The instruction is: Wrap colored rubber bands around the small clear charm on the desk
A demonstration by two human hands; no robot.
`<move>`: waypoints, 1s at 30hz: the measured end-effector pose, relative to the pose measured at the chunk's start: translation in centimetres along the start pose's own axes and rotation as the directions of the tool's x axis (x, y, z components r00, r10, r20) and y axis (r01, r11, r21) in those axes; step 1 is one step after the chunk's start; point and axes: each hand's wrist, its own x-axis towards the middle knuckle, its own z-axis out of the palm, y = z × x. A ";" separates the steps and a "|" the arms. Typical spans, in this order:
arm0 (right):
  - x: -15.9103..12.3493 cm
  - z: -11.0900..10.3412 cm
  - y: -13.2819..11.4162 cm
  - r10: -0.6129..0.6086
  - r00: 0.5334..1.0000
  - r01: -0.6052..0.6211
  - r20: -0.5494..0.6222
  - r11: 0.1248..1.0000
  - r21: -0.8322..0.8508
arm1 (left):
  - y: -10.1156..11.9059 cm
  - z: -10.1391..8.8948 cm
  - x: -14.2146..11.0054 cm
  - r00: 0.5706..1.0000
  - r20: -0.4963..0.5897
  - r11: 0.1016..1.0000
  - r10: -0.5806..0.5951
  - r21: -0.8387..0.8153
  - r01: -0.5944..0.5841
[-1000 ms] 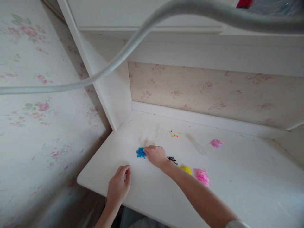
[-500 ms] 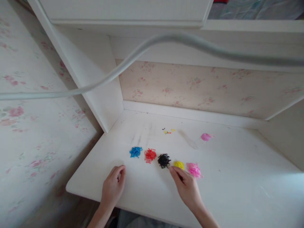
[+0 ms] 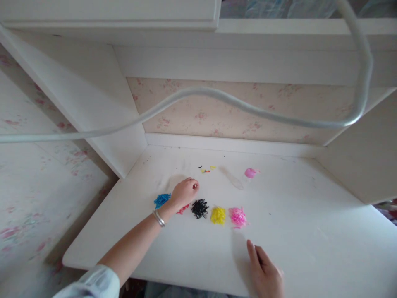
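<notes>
In the head view, 5 small piles of short, thin pieces form a row across the lower middle of the frame on a white table (image 3: 297, 244): from left to right, a blue pile (image 3: 161, 200), a red pile (image 3: 182, 209), a black pile (image 3: 200, 208), a yellow pile (image 3: 218, 215) and a pink pile (image 3: 238, 217). The left hand (image 3: 185, 192) is near the centre, its fingers curled toward the thumb; whether it pinches anything, I cannot tell. Its forearm, with a silver bracelet (image 3: 159, 218) at the wrist, comes from the lower left and partly hides the red pile. At the lower right, the right hand (image 3: 267, 273) sits below the pink pile and apart from it, fingers bent, thumb pointing up the frame; I cannot tell whether it grasps anything. Above the row, near the centre, lie a few loose pieces (image 3: 206, 170), with a smooth pink bundle (image 3: 250, 173) to their right. A white cable (image 3: 204, 90) crosses the upper half.
</notes>
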 end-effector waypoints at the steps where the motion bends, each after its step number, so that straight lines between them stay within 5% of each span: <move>1: 0.0 0.2 0.0 -0.011 1.000 0.011 0.000 1.000 -0.012 | 0.2 0.6 1.3 1.000 0.008 1.000 -0.016 0.016 0.016; 10: 0.3 0.9 1.2 -0.040 0.999 0.042 0.025 0.996 -0.084 | 0.5 4.5 7.8 0.989 0.022 0.987 -0.145 0.080 0.143; 20: 0.2 0.8 1.1 -0.020 0.998 0.027 0.055 0.992 -0.122 | -0.1 5.4 8.2 0.989 0.000 0.989 -0.146 0.037 0.146; 30: 0.4 0.6 0.9 -0.016 0.998 0.025 0.068 0.992 -0.127 | -0.6 3.3 7.3 0.990 -0.125 0.994 -0.066 -0.090 0.055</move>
